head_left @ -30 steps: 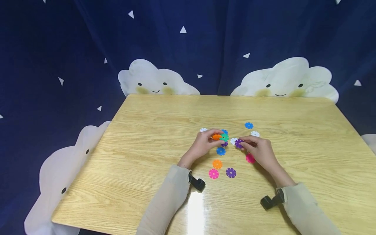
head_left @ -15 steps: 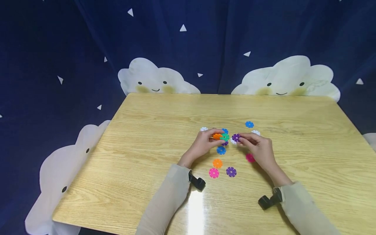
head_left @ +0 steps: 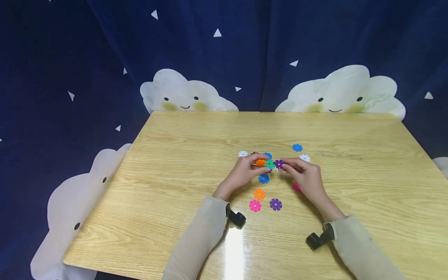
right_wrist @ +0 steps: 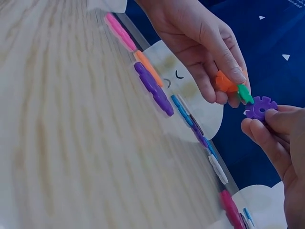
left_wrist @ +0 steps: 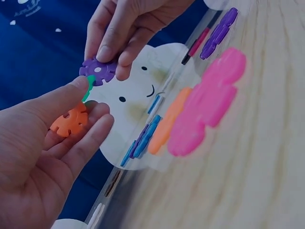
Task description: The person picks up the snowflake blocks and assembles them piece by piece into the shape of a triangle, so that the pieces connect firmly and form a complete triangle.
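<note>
My left hand (head_left: 242, 171) pinches an orange notched disc (left_wrist: 70, 120) joined to a green notched disc (head_left: 269, 164). Between thumb and fingers of my right hand (head_left: 308, 177) is a purple notched disc (right_wrist: 260, 109). Its rim meets the edge of the green disc (right_wrist: 245, 94) in both wrist views; how deep the slots engage cannot be told. Both hands hold these pieces above the table. Under and near them lie a blue disc (head_left: 264, 179) and a white disc (head_left: 304, 158). A red-pink disc (head_left: 297, 188) is partly hidden by my right hand.
Nearer the front lie an orange disc (head_left: 259, 194), a pink disc (head_left: 255, 205) and a purple disc (head_left: 275, 204). Farther back are another blue disc (head_left: 297, 147) and a white disc (head_left: 243, 154). The wooden table (head_left: 140, 202) meets a dark blue curtain (head_left: 245, 54) behind.
My right hand has moved the purple disc left and slightly away from me, up against the green disc. The left hand has stayed nearly in place, holding the orange and green pair.
</note>
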The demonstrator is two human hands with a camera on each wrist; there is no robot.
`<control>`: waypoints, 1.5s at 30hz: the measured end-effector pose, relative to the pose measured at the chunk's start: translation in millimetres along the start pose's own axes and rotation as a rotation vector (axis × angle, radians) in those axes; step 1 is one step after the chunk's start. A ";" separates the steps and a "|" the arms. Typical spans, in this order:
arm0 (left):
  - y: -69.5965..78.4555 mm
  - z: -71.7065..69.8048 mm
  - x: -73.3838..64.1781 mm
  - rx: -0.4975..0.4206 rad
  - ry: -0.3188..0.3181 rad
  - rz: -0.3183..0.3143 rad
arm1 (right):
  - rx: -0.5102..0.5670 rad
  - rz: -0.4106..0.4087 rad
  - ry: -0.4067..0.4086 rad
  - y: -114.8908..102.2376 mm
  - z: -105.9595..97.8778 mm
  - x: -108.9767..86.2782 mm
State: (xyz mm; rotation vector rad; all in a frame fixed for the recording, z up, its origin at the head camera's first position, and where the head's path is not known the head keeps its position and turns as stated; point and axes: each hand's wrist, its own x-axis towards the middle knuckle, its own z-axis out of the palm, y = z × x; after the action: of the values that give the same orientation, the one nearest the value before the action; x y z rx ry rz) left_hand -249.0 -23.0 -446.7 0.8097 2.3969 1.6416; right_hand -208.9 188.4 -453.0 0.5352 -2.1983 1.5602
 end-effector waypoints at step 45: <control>-0.1 1.0 -1.0 -0.042 -0.053 -0.023 | 0.068 0.051 0.031 -2.5 15.6 -0.9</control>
State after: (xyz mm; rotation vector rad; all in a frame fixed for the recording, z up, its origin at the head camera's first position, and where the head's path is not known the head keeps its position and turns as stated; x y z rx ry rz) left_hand -247.8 -22.7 -447.4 0.8058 2.3194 1.6353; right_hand -208.3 172.9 -456.2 0.4756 -2.1583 1.6634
